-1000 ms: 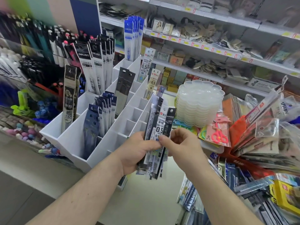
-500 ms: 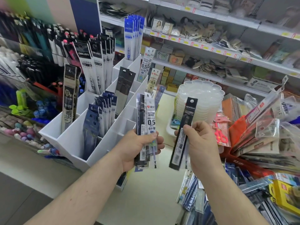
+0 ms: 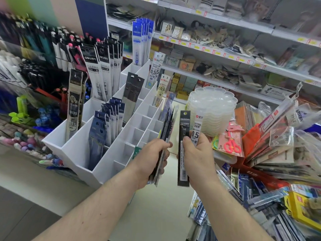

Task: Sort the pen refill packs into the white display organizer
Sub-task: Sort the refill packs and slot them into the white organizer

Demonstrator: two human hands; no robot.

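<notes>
- Since half a second ago, the right hand (image 3: 198,153) has gained a second pack: beside the black refill pack (image 3: 183,148) it now also pinches a white 0.5 refill pack (image 3: 196,131), which earlier sat in the left hand's bundle.
- Low centre of the frame, the left hand (image 3: 151,160) grips its bundle of refill packs (image 3: 165,134), now turned edge-on.
- Just behind and left of the hands stands the white display organizer (image 3: 111,159), several compartments holding upright packs, including dark blue packs (image 3: 104,127).
- Right of centre, a stack of clear trays (image 3: 213,108) sits behind the right hand.
- Top of frame, store shelves (image 3: 225,32) carry blurred goods.
</notes>
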